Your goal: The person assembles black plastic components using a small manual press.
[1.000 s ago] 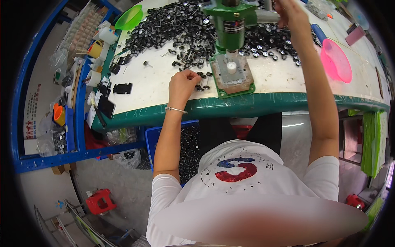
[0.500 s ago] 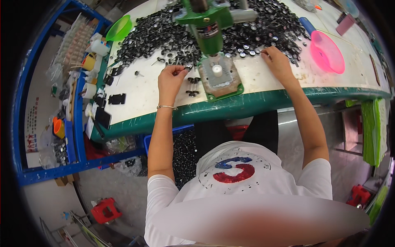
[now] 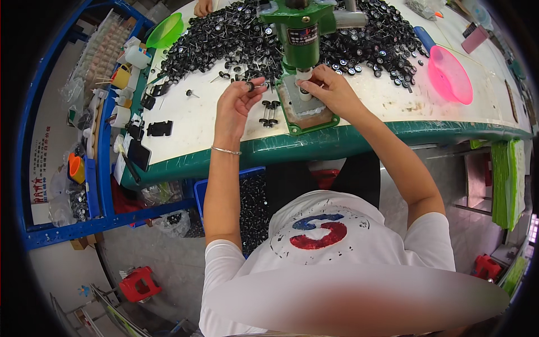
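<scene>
Between the thumb and fingers of my left hand (image 3: 231, 109) is a small black toy wheel with a thin metal axle (image 3: 251, 86), held left of the green hand press (image 3: 300, 48). My right hand (image 3: 337, 95) is at the press, its thumb and forefinger pinching a small dark wheel (image 3: 304, 90) over the white round holder (image 3: 305, 97) under the ram. The fingers partly hide that wheel. Several wheel-and-axle pairs (image 3: 270, 114) lie on the table between my left hand and the press base (image 3: 311, 119).
A wide heap of black wheels (image 3: 230, 42) spreads behind the press. A green basket (image 3: 165, 32) stands at left, a pink basket (image 3: 449, 76) at right. Black plastic parts (image 3: 160, 128) lie at the left table edge. Another person's hand (image 3: 203, 7) shows at the far side.
My right hand has moved left from the wheel heap to the press holder, with a wheel in its fingers. My left hand has turned and its wheel and axle show more. Another person's hand has appeared.
</scene>
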A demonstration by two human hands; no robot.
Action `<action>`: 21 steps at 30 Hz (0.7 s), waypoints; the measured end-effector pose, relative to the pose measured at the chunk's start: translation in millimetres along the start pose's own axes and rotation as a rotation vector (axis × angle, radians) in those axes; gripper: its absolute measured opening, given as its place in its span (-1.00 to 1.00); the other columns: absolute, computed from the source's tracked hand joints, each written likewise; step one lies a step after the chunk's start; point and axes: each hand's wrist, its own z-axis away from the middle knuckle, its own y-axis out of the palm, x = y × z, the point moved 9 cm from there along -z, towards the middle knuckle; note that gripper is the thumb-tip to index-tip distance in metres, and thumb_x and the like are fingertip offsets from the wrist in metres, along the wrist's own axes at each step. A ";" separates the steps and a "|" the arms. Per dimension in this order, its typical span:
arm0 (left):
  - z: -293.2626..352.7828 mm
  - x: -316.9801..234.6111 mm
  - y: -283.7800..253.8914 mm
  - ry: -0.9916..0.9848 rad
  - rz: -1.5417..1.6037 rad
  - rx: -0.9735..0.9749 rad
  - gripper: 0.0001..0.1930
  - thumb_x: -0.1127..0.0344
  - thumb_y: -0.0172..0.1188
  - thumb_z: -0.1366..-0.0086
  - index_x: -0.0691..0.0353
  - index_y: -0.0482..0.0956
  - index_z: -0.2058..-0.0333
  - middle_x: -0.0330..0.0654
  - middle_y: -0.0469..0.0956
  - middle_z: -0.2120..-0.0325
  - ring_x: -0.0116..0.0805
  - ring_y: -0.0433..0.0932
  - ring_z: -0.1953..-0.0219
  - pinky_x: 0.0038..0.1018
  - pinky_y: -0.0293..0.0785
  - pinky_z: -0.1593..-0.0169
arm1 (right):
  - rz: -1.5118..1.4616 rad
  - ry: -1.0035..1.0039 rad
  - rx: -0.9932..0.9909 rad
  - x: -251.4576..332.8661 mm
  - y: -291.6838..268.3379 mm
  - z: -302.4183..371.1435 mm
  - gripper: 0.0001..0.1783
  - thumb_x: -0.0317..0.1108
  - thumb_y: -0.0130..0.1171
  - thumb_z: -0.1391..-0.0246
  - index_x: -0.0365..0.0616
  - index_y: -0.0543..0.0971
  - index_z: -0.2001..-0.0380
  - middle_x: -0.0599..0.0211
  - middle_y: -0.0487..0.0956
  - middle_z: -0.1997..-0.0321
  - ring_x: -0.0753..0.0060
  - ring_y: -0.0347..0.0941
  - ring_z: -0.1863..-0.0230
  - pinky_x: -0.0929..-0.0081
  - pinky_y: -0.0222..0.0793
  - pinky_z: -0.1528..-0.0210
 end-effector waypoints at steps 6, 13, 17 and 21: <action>5.4 12.5 36.3 -0.064 0.124 0.095 -0.84 0.48 0.07 -0.33 0.38 0.50 0.15 0.18 0.59 0.09 -0.11 0.63 0.04 -0.39 0.59 -0.09 | -0.169 0.262 0.079 -7.7 1.6 4.9 -0.74 -0.21 0.18 -0.27 -0.18 0.63 0.16 0.57 0.45 0.45 0.72 0.34 0.42 0.71 0.25 0.35; 10.5 20.8 59.1 -0.039 -0.163 -0.011 -0.83 0.53 0.24 -0.26 0.38 0.65 0.17 -0.08 0.66 0.18 -0.40 0.64 0.16 -0.58 0.55 0.00 | -0.361 0.209 -0.088 -3.7 -45.0 -2.9 -0.65 -0.20 0.09 -0.34 -0.18 0.59 -0.04 0.58 0.53 0.40 0.83 0.34 0.46 0.79 0.20 0.45; 9.0 23.3 73.7 0.065 -0.351 -0.056 -0.82 0.49 0.33 -0.21 0.38 0.69 0.20 -0.23 0.68 0.27 -0.62 0.54 0.29 -0.66 0.42 0.14 | -0.383 0.110 -0.181 7.4 -98.4 -23.4 -0.68 -0.18 0.12 -0.31 -0.10 0.64 0.01 0.56 0.55 0.36 0.79 0.38 0.46 0.77 0.19 0.51; 5.2 19.8 82.3 0.223 -0.401 -0.060 -0.83 0.46 0.38 -0.15 0.35 0.72 0.26 -0.32 0.63 0.33 -0.58 0.52 0.29 -0.62 0.42 0.13 | -0.341 0.028 -0.307 48.8 -142.9 -45.0 -0.66 -0.10 0.06 -0.33 -0.16 0.60 0.15 0.53 0.53 0.43 0.74 0.37 0.49 0.77 0.23 0.48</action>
